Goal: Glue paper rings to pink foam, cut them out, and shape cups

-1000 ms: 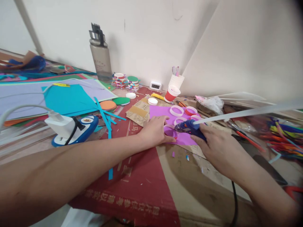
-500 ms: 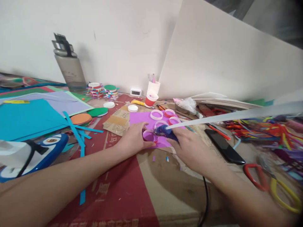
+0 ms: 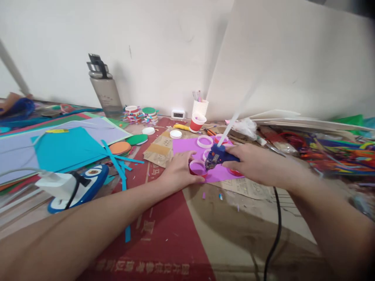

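At the near edge of the sheet (image 3: 185, 147), left hand (image 3: 178, 172) grasps a ring (image 3: 198, 169); right hand (image 3: 252, 164), clenched on the glue gun (image 3: 218, 156) just rightward, aims its long axis leftward, nozzle at the ring.

My right hand (image 3: 252, 164) has risen from the table and tips the glue gun (image 3: 221, 155) up. The glue stick (image 3: 230, 125), which reached far out to the right a moment ago, now stands steeply toward the wall. The nozzle now points down at the ring (image 3: 197, 168) held by my left hand (image 3: 178, 171). My view has swung slightly left.
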{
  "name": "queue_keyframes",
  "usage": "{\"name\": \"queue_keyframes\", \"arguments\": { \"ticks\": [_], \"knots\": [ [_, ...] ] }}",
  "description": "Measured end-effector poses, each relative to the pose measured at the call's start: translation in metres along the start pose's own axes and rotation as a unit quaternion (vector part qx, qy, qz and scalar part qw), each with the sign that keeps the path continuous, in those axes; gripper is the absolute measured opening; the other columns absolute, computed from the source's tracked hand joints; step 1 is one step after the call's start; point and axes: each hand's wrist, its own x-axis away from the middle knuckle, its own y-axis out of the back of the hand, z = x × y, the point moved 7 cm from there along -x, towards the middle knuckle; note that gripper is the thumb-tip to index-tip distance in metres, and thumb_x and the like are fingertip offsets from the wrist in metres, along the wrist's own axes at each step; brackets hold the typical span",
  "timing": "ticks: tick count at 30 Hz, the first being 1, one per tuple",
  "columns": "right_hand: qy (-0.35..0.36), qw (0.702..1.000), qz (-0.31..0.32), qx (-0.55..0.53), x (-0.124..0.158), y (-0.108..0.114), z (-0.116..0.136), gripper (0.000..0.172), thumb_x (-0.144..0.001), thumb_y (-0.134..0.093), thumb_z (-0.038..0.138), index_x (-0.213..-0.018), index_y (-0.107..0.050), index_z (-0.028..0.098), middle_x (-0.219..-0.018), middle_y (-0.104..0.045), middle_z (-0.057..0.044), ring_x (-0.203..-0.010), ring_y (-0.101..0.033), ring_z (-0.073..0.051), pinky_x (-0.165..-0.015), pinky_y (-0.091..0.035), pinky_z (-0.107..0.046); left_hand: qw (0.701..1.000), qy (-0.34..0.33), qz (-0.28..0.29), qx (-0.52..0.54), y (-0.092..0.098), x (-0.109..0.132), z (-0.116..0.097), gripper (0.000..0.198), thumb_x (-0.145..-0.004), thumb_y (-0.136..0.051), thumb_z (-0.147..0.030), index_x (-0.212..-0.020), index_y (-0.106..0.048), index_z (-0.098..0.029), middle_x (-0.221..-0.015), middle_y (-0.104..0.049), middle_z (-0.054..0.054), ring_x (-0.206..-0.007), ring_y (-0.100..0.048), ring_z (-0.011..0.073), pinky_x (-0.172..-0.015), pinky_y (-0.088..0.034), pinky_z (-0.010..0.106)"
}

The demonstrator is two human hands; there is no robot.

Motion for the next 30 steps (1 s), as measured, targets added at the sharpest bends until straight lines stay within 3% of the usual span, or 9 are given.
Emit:
{"name": "queue_keyframes", "arguments": {
  "ticks": [3, 8, 15, 20, 24, 30],
  "knots": [
    [0.036, 0.998, 0.045, -0.01, -0.015, 0.006, 0.001, 0.026, -0.086, -0.047, 0.038, -0.079, -0.063, 0.019, -0.079, -0.064, -0.008, -0.068, -0.056, -0.019, -0.062, -0.036, -0.03, 1.0, 0.012, 0.0, -0.011, 0.0, 0.0, 0.0, 0.09, -0.051, -0.079, -0.051, -0.129, -0.048, -0.018, -0.117, -0.062, 0.011, -0.111, -0.054, 0.0326, -0.092, -0.042, 0.043],
    [0.047, 0.988, 0.113, -0.099, -0.029, -0.003, 0.001, 0.03, -0.084, -0.049, 0.044, -0.086, -0.063, 0.017, -0.083, -0.064, -0.005, -0.074, -0.055, -0.018, -0.062, -0.037, -0.028, 1.0, 0.014, 0.017, 0.014, -0.001, -0.002, 0.0, 0.095, -0.048, -0.081, -0.05, -0.131, -0.047, -0.016, -0.114, -0.064, 0.013, -0.11, -0.056, 0.0333, -0.09, -0.044, 0.043],
    [-0.006, 0.99, 0.027, -0.142, -0.03, -0.021, 0.002, 0.034, -0.085, -0.047, 0.042, -0.096, -0.063, 0.015, -0.084, -0.063, -0.005, -0.07, -0.053, -0.016, -0.061, -0.036, -0.026, 0.998, 0.019, -0.014, 0.055, 0.0, -0.001, 0.004, 0.101, -0.044, -0.083, -0.05, -0.132, -0.045, -0.019, -0.108, -0.065, 0.012, -0.102, -0.059, 0.0316, -0.085, -0.046, 0.041],
    [-0.034, 0.992, -0.056, -0.106, -0.019, -0.02, 0.002, 0.027, -0.086, -0.046, 0.041, -0.082, -0.058, 0.017, -0.078, -0.062, -0.005, -0.067, -0.052, -0.016, -0.059, -0.033, -0.027, 0.999, 0.011, -0.014, 0.047, -0.001, -0.002, 0.004, 0.107, -0.044, -0.083, -0.05, -0.136, -0.039, -0.015, -0.106, -0.066, 0.011, -0.103, -0.058, 0.0313, -0.087, -0.044, 0.042],
    [-0.055, 0.987, -0.106, -0.106, 0.0, -0.018, -0.005, 0.026, -0.087, -0.044, 0.042, -0.082, -0.056, 0.019, -0.077, -0.06, -0.005, -0.069, -0.053, -0.018, -0.06, -0.033, -0.027, 0.999, 0.009, -0.014, 0.027, -0.001, -0.003, 0.004, 0.103, -0.046, -0.081, -0.052, -0.133, -0.042, -0.013, -0.105, -0.066, 0.011, -0.105, -0.057, 0.0317, -0.09, -0.042, 0.042],
    [-0.087, 0.942, -0.148, -0.289, 0.022, -0.026, -0.038, 0.026, -0.084, -0.049, 0.045, -0.083, -0.056, 0.02, -0.071, -0.055, 0.0, -0.067, -0.05, -0.016, -0.062, -0.034, -0.027, 1.0, 0.017, 0.002, 0.017, 0.0, -0.002, 0.003, 0.099, -0.05, -0.08, -0.05, -0.133, -0.043, -0.013, -0.111, -0.065, 0.011, -0.106, -0.056, 0.031, -0.089, -0.043, 0.042]
  ]
}}
